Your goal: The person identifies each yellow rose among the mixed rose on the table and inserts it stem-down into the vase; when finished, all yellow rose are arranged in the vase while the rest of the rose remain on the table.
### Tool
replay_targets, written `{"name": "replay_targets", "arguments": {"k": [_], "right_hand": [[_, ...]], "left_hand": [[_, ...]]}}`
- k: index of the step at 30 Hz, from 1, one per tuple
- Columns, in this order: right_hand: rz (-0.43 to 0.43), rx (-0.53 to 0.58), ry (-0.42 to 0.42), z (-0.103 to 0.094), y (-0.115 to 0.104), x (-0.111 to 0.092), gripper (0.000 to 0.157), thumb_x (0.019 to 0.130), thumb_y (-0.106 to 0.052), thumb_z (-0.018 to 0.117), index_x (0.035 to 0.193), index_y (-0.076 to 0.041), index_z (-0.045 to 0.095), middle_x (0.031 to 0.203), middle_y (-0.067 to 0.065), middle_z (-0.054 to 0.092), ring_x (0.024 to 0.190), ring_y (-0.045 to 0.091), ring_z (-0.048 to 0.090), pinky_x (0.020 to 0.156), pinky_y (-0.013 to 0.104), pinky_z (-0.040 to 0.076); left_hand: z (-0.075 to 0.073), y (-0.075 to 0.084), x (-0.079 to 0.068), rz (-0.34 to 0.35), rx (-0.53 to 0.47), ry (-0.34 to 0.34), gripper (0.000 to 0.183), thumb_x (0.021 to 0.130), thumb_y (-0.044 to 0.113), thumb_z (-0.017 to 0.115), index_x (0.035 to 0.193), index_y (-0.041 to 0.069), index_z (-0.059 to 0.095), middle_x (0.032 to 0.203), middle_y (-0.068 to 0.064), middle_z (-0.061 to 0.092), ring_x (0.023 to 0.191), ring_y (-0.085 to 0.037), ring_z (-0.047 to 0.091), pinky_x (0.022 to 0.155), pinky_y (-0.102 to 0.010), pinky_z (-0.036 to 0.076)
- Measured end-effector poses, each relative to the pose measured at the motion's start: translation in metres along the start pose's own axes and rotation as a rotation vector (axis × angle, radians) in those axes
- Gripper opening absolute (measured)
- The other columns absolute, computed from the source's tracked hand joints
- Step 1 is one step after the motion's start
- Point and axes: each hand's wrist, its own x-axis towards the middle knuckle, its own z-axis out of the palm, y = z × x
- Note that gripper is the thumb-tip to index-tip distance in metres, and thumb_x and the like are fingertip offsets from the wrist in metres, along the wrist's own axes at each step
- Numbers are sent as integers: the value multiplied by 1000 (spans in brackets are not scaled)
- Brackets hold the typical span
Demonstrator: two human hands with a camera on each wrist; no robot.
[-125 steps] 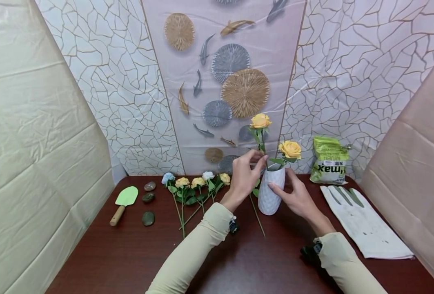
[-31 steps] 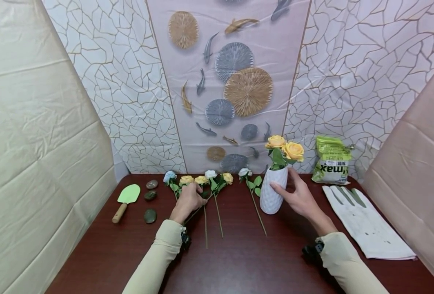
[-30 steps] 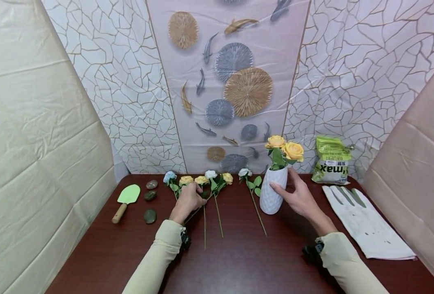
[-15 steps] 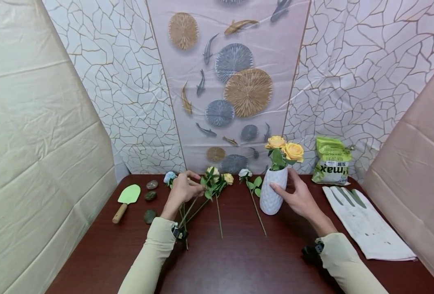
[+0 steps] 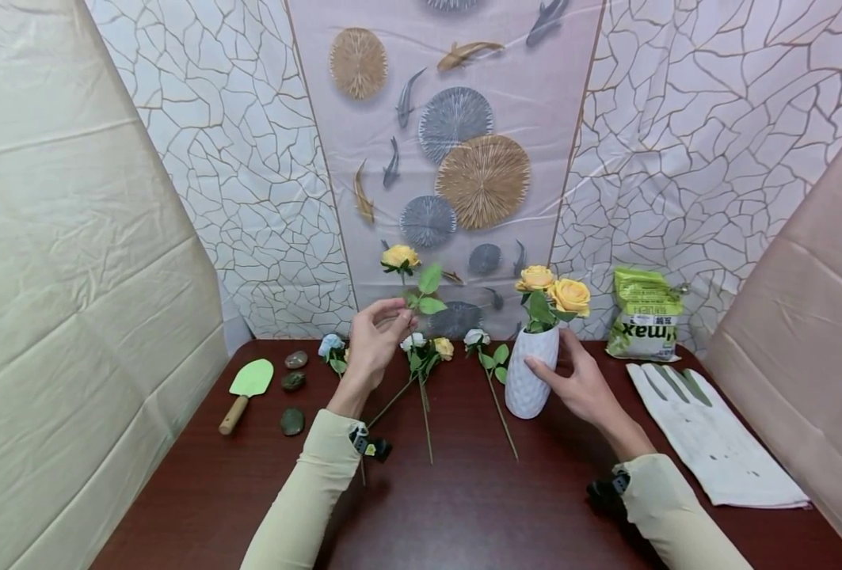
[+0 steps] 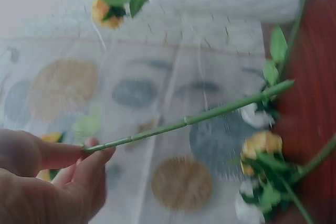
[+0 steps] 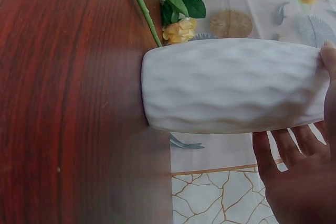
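My left hand pinches the stem of a yellow rose between thumb and fingers, bloom up, above the other flowers. In the left wrist view the rose's green stem slants away from the fingertips, its cut end free. My right hand holds the white textured vase from its right side, thumb on the front, fingers behind. The vase stands upright on the table with two yellow roses in its mouth. In the right wrist view the vase shows its base at the tabletop.
Between the hands lie white roses and a yellow rose; a blue rose lies left. Further left are several stones and a small trowel. At right are a green bag and white gloves.
A second yellow rose went into the vase earlier. The left hand then moved to the flowers on the table and lifted another yellow rose. The right hand stays on the vase.
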Motion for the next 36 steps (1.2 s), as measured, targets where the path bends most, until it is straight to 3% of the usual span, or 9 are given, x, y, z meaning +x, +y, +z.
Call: {"name": "replay_targets", "arguments": {"k": [7, 13, 17, 21, 26, 32, 36], "right_hand": [[-18, -8, -4, 0, -3, -1, 59, 95, -35, 71, 146, -22, 44, 124, 5, 67, 110, 8, 61, 90, 24, 53], [-34, 4, -11, -7, -26, -6, 57, 95, -26, 71, 144, -13, 46, 122, 11, 67, 105, -7, 57, 89, 25, 54], [-42, 1, -6, -7, -25, -6, 56, 95, -25, 71, 143, -12, 46, 121, 11, 68, 105, -3, 59, 89, 25, 54], [-31, -4, -2, -2, -8, -3, 58, 95, -31, 71, 145, -22, 44, 122, 6, 67, 109, 6, 61, 90, 23, 52], [-13, 16, -2, 0, 0, -1, 61, 93, -38, 72, 146, -31, 42, 126, 1, 66, 113, 8, 61, 90, 19, 51], [-26, 31, -3, 1, 1, -1, 62, 93, -37, 73, 146, -32, 42, 126, 1, 66, 112, 3, 61, 88, 17, 52], [-33, 28, 4, 1, 1, 0, 58, 93, -36, 73, 143, -32, 44, 123, 0, 67, 108, 2, 61, 87, 17, 52]], "left_hand": [[44, 14, 6, 150, -59, 1, 26, 95, 4, 67, 121, -1, 62, 117, -27, 65, 108, -45, 68, 90, -40, 60], [77, 27, 14, 313, -70, 31, 25, 95, 7, 69, 118, 0, 62, 113, -21, 67, 103, -39, 71, 85, -36, 62], [92, 31, 19, 395, -129, 34, 25, 95, 8, 68, 117, -2, 61, 112, -21, 66, 103, -39, 71, 87, -38, 61], [103, 35, 21, 419, -182, 39, 28, 94, 7, 69, 118, -4, 60, 112, -20, 65, 102, -39, 71, 87, -40, 61], [112, 43, 18, 442, -137, 46, 28, 94, 4, 69, 117, -7, 60, 110, -22, 65, 100, -43, 70, 85, -42, 62], [117, 58, 4, 479, -88, 71, 26, 95, 1, 67, 116, -10, 60, 109, -26, 65, 98, -45, 70, 84, -48, 62], [119, 56, 0, 481, -71, 62, 27, 94, 0, 67, 116, -13, 59, 109, -29, 65, 96, -46, 69, 81, -48, 62]]}}
